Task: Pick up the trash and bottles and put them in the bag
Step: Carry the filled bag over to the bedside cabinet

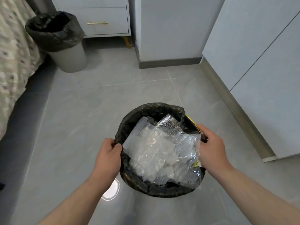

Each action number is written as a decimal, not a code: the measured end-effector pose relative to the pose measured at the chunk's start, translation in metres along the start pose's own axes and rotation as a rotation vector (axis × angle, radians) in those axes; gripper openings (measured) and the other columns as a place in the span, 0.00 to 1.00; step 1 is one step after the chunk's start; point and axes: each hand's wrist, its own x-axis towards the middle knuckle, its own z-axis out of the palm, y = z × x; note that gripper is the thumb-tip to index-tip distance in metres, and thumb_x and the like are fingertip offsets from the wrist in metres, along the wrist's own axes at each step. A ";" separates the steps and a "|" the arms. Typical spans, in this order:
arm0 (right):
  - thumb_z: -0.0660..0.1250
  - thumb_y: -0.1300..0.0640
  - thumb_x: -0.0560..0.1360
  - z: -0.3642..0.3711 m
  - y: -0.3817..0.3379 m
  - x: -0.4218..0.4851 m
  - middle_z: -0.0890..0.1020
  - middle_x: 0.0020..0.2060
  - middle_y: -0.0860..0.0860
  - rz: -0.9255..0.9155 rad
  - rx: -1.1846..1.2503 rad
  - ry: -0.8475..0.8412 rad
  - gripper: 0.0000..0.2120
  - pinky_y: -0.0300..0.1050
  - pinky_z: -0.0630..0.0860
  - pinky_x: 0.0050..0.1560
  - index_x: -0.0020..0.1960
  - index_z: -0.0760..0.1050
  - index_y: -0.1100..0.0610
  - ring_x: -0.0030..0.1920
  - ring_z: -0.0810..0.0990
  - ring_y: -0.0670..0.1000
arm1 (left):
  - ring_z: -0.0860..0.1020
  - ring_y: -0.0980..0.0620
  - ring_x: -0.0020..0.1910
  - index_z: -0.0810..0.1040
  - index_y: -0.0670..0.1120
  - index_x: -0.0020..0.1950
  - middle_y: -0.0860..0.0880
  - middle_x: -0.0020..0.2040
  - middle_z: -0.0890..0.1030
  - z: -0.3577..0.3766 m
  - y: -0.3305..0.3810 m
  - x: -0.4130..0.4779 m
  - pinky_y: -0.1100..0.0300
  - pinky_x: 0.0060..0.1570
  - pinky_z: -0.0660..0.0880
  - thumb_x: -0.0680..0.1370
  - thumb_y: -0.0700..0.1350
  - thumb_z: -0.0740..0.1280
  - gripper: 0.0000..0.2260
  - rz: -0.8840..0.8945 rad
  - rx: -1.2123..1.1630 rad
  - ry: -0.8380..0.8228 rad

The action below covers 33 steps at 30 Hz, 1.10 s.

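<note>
A black trash bag [146,109] lines a round bin on the grey floor below me. It is stuffed with clear plastic wrapping [155,151] and a silver foil pouch [170,125]. My left hand [108,157] grips the bag's left rim, with the fingers curled over the black plastic. At the bag's right rim my right hand [211,146] holds the edge, next to a yellow band of the bin [192,121] that shows there. No bottle is visible.
A second, white bin [71,57] with a black liner stands at the back left beside a patterned bedspread [13,59]. A white drawer cabinet [103,17] is behind it and white cupboard doors [259,75] run along the right. Grey floor tiles [97,111] lie between.
</note>
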 end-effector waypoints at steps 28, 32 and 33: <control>0.64 0.61 0.76 -0.372 -0.543 -0.177 0.77 0.46 0.43 0.112 0.116 0.124 0.23 0.37 0.71 0.44 0.57 0.70 0.33 0.46 0.76 0.40 | 0.66 0.49 0.34 0.69 0.37 0.44 0.45 0.36 0.67 -0.276 0.509 -0.352 0.54 0.33 0.64 0.77 0.43 0.60 0.09 0.225 0.080 -0.130; 0.63 0.64 0.75 -0.408 -0.549 -0.224 0.78 0.42 0.48 0.146 0.149 0.266 0.22 0.41 0.69 0.40 0.59 0.74 0.38 0.38 0.75 0.46 | 0.67 0.49 0.33 0.68 0.41 0.39 0.45 0.35 0.68 -0.273 0.534 -0.384 0.55 0.33 0.63 0.77 0.43 0.61 0.09 0.306 0.108 -0.255; 0.62 0.64 0.75 -0.418 -0.546 -0.236 0.78 0.41 0.49 0.170 0.167 0.304 0.22 0.41 0.68 0.39 0.60 0.75 0.40 0.35 0.73 0.46 | 0.68 0.48 0.33 0.69 0.42 0.39 0.45 0.35 0.69 -0.268 0.539 -0.391 0.55 0.34 0.64 0.77 0.44 0.61 0.09 0.323 0.125 -0.293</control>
